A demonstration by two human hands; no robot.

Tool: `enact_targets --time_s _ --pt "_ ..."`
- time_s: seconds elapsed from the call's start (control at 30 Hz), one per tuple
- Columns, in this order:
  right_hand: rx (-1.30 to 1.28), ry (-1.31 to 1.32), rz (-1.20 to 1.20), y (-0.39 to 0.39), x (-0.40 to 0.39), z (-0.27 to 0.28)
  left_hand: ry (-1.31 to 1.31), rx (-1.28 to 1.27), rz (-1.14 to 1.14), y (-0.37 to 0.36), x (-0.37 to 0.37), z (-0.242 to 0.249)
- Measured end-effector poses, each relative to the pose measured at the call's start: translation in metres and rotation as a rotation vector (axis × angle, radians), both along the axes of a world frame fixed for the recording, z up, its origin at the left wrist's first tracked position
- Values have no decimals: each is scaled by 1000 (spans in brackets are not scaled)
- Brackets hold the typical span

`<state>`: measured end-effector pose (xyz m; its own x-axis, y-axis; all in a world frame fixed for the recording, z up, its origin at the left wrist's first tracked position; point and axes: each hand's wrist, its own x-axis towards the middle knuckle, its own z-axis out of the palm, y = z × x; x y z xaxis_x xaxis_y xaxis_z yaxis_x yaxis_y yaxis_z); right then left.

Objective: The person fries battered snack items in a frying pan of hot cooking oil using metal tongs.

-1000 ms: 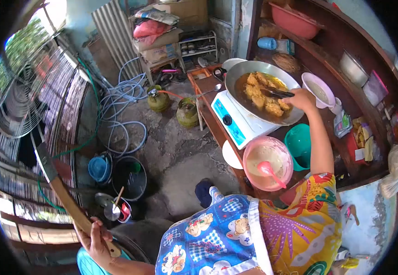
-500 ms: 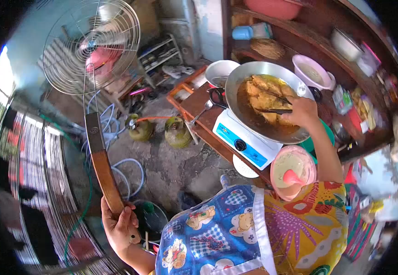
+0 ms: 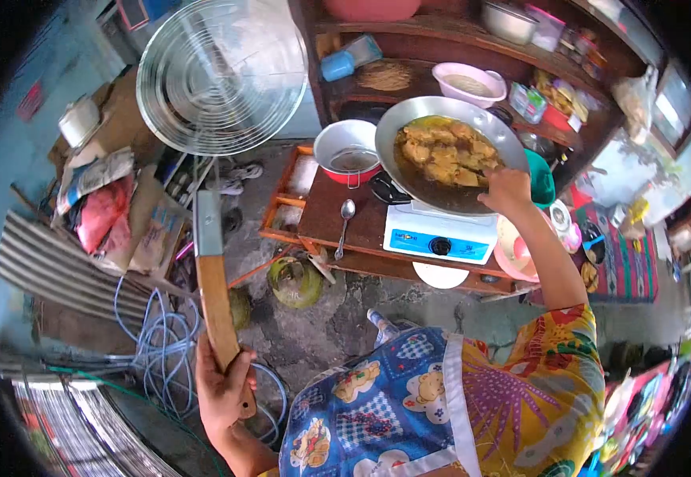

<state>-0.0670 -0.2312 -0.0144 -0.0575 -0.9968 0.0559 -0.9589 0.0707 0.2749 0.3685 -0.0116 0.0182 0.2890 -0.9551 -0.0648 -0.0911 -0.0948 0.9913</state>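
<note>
wire skimmer [image 3: 222,77] now nearer your wok [image 3: 502,131]
your left hand [image 3: 222,388] clasps its handle [image 3: 215,306]; your right hand [image 3: 509,192] pinches dark tongs [image 3: 473,170].

Red basin [image 3: 373,6] is cut off by the upper frame edge. Pink bowl [image 3: 512,246] is partly hidden behind the right forearm [image 3: 556,266].

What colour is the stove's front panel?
The stove's front panel is bright blue with white edges, seen best in the head view.
</note>
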Motion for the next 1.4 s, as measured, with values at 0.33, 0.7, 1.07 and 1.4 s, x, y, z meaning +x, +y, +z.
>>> enact_targets --time_s 0.33,0.7,1.07,1.4 --pt "-1 -119 -115 -42 42 -29 -155 -4 -381 -101 -14 -10" --pt "110 6 -37 -33 55 9 -189 -18 -549 -165 7 -10" --pt "32 7 -291 -84 74 -16 -314 -29 -711 -229 68 6" --pt "-30 32 -188 -102 56 -57 -397 13 -798 -253 86 9"
